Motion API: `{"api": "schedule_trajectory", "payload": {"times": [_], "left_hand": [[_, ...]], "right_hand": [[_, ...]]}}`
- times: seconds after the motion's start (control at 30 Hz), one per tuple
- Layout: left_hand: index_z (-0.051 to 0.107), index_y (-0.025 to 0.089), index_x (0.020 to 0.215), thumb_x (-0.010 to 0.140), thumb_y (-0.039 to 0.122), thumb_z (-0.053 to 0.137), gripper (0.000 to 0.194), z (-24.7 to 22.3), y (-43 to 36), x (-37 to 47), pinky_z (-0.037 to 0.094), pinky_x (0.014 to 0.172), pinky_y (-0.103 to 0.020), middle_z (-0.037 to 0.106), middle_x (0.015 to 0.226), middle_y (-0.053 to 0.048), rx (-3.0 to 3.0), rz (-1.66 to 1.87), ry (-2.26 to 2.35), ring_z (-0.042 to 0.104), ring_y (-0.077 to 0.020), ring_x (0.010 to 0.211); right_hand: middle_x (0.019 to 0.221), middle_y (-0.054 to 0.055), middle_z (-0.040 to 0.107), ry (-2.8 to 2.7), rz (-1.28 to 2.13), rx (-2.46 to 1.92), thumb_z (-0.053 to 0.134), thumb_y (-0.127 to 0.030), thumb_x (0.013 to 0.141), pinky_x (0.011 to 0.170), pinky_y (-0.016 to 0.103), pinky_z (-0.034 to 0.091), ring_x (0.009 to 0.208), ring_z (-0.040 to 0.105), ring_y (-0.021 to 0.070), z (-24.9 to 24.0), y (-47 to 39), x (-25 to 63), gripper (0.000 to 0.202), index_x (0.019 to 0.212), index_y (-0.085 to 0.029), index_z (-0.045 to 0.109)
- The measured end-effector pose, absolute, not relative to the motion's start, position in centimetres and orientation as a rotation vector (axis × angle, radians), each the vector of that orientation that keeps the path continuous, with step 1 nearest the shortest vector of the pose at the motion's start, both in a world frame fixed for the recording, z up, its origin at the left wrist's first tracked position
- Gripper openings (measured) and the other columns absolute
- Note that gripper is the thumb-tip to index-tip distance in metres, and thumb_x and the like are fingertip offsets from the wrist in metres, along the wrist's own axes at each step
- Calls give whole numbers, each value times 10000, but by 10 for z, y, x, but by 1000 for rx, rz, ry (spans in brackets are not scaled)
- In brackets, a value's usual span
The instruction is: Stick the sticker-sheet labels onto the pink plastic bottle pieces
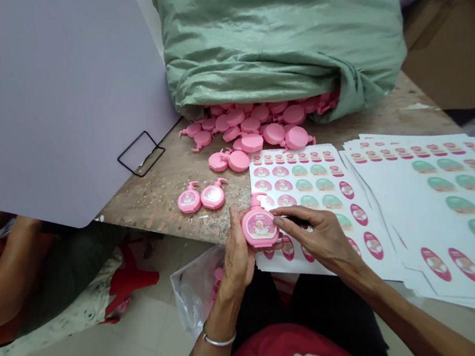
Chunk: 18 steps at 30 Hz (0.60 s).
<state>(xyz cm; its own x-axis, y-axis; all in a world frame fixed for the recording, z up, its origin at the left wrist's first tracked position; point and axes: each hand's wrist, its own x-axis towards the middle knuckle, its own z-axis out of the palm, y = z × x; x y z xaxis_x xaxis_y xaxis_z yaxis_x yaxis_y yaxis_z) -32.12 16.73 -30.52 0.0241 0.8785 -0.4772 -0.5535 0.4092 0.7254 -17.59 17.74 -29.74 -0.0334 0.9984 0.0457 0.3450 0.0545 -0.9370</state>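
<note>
A pink toy pump bottle (pixel 260 226) with a picture label on its face stands upright in my left hand (pixel 235 254), whose fingers wrap round its left side and underside. The fingertips of my right hand (pixel 315 233) touch the label's right edge, and a dark slim object (pixel 299 220) sits between its fingers. Beneath both hands lies a sheet of stickers (pixel 304 170) with pink and green oval designs. Two labelled pink bottles, one (pixel 188 200) beside the other (pixel 212 196), lie on the wooden table to the left.
Plain pink bottles (pixel 250 125) spill from a green sack (pixel 279 32) at the back. More sticker sheets (pixel 397 192) are stacked at right. A grey panel (pixel 47 98) and wire stand (pixel 141 154) are at left, near another person's arm (pixel 9 272). A plastic bag (pixel 190 283) hangs below the table edge.
</note>
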Motion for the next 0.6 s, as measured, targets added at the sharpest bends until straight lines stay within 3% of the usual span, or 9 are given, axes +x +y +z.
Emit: {"api": "schedule_trajectory", "payload": {"times": [0.4,0.6], "left_hand": [[638,141,1074,829,628,497,563,-304,166,-321,584,613,-268,685,936,-82,403,1152,1072,666,-190,813],[632,144,977,783,475,661,385,-304,163,-321,543,658,-226,654,833,-40,598,1155,1049,624,-124,706]], "right_hand": [[802,36,722,-1517,985,-1405,669,-395,778,620,272,502,696,628,167,-294,178,-176,222,866,-206,745],[809,37,714,-1579,908,-1393,647,-395,801,631,284,482,698,617,166,-294,177,-177,211,861,-210,727]]}}
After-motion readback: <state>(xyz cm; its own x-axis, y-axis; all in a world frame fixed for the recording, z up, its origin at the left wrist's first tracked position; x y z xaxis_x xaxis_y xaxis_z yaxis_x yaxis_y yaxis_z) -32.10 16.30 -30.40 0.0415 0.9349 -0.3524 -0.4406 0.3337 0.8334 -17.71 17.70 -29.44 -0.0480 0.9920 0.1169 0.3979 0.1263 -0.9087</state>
